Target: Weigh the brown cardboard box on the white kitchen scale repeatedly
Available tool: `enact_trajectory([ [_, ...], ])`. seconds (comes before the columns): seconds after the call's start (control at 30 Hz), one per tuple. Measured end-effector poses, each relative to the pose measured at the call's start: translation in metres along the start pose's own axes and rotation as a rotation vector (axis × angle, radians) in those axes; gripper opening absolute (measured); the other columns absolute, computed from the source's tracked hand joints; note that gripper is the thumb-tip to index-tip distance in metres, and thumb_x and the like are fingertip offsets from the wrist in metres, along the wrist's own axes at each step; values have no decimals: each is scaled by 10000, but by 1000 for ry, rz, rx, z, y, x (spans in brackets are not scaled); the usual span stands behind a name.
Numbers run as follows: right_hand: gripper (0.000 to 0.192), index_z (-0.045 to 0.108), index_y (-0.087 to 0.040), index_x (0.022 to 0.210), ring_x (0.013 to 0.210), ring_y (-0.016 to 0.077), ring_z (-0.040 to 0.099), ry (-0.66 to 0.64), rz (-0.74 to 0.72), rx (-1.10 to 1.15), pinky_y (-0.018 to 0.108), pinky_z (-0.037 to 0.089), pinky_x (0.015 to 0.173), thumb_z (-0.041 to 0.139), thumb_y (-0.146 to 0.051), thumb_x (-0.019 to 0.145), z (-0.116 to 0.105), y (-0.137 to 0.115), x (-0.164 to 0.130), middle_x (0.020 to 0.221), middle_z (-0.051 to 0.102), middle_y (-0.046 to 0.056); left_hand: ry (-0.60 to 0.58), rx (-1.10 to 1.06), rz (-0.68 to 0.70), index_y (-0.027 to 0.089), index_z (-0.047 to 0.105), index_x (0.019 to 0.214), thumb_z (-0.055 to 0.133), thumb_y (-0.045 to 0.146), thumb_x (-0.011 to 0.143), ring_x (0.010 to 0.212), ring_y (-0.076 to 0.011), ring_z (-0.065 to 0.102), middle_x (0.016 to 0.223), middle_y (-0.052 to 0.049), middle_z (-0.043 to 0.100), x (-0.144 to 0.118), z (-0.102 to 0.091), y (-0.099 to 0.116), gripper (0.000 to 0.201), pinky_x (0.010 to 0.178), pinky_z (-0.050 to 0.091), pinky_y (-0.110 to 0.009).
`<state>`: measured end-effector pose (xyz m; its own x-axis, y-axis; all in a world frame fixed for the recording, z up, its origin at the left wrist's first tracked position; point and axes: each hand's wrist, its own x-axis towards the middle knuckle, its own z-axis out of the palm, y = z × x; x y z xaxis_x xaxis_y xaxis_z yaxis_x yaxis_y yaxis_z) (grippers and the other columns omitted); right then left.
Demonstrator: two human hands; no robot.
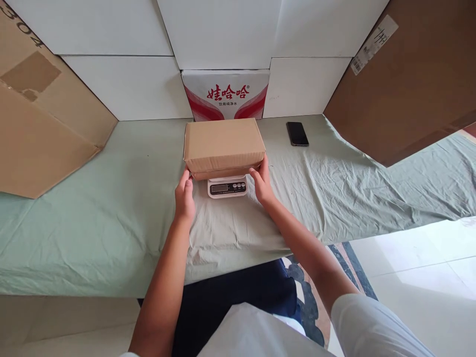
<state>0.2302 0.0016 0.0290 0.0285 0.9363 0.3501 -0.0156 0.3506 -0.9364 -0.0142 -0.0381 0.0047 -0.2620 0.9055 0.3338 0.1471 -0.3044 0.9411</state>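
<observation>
- A closed, plain brown cardboard box sits on a small white digital kitchen scale, in the middle of the pale green cloth-covered table; the box overhangs the scale so only its near strip with display and buttons shows.
- The left hand rests at the box's near left corner, fingertips touching the lower edge; its fingers are loosely extended, not clenched, and not closed round the box.
- The right hand is at the near right corner, fingers laid against the box's side and bottom edge, steadying rather than gripping.
- By the look of it, the box is already set down on the scale; the hands are not yet off it, and the display is too small to read.
- Beyond the box stands a white carton with red lettering against white wall panels.
- A black phone lies far right on the cloth.
- Large brown cardboard sheets lean at left and right.
</observation>
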Motion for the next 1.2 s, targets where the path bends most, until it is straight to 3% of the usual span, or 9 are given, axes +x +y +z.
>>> enact_trajectory([
  [0.37, 745, 372, -297, 1512, 1421, 310, 456, 14, -26, -12, 554, 348, 1275, 586, -605, 868, -1, 1, -1, 1538, 485, 94, -29, 17, -2, 233, 529, 1530, 409, 730, 955, 1601, -274, 347, 1653, -110, 480, 5, -1, -2, 769, 1308, 314, -432],
  [0.8, 815, 301, -307, 1559, 1509, 302, 388, -8, -46, -60, 524, 310, 1314, 539, -684, 877, -3, 5, 0, 1617, 427, 75, -21, 11, -31, 219, 522, 1534, 411, 754, 942, 1602, -276, 344, 1648, -127, 483, 6, -2, -3, 806, 1304, 324, -429],
  [1.2, 824, 336, -312, 1547, 1481, 299, 430, 2, -20, -29, 520, 342, 1304, 565, -698, 856, -2, 0, -1, 1625, 431, 71, -30, 13, -28, 235, 527, 1532, 411, 759, 934, 1606, -277, 333, 1625, -107, 519, 6, -1, 3, 803, 1303, 330, -417],
])
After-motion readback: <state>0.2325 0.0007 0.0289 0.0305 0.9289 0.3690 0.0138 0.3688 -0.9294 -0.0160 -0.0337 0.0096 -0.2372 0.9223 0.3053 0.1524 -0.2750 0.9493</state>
